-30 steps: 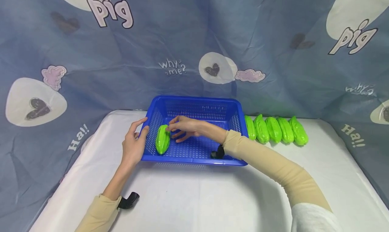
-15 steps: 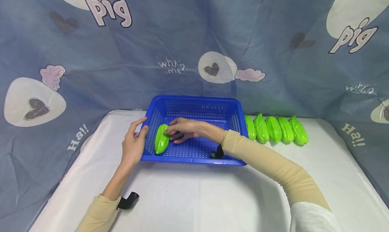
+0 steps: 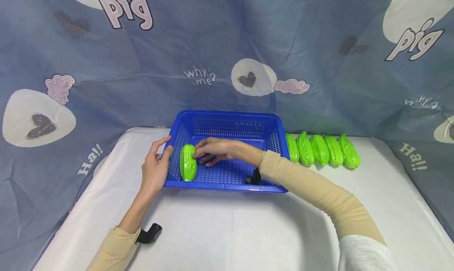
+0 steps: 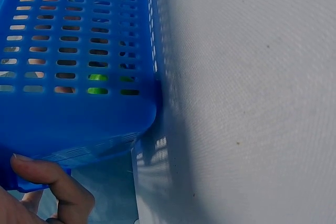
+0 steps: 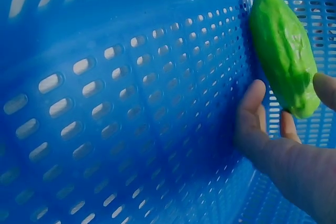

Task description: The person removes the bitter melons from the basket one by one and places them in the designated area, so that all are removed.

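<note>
A glossy bright-green bitter gourd (image 3: 188, 163) with a ridged skin and tapered end lies in the left part of the blue plastic basket (image 3: 227, 187). My right hand (image 3: 214, 148) reaches into the basket, its fingertips touching the gourd's right side. Seen from the right wrist, one fingertip overlaps the gourd (image 5: 286, 51) near its blunt end, while the other fingers stay just beside it. My left hand (image 3: 156, 166) holds the basket's left rim. In the left wrist view, the thumb of that hand (image 4: 58, 187) curls over the blue edge.
Several more green gourds (image 3: 320, 150) lie in a row on the white tablecloth (image 3: 220, 231), right of the basket. Behind the table hangs a blue-grey printed cloth (image 3: 227, 38). Black camera mounts (image 3: 149, 234) are strapped at both wrists.
The gourd in the basket has shifted slightly left, turned and rolled a little, with the right fingertips at its side. The left hand stays on the rim.
</note>
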Tool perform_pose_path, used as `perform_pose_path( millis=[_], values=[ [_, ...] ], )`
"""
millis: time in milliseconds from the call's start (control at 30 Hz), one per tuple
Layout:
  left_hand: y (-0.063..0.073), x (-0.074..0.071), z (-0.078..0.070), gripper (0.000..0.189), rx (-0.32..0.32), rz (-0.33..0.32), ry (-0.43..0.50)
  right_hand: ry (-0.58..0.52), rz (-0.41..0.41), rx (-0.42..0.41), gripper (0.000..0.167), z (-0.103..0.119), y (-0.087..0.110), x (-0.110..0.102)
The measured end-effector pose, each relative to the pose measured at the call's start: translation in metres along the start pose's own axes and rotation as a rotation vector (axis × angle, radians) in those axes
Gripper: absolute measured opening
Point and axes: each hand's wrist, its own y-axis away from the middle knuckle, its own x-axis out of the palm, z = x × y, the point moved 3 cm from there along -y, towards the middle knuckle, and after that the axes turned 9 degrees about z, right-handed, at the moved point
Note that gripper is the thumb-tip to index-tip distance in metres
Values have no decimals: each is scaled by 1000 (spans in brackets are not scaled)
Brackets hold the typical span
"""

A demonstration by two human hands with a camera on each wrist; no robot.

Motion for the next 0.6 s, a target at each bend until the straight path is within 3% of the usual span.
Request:
perform_pose_path(
  millis=[133, 433, 600],
  values=[
    [0, 0, 0, 48, -3, 1, 2, 11, 33, -9, 26, 1, 1, 1],
    [-1, 1, 0, 48, -3, -7, 9, 61, 6, -4, 55, 0, -1, -3],
    [-1, 1, 0, 48, -4, -5, 10, 105, 37, 1, 42, -1, -2, -2]
  ],
)
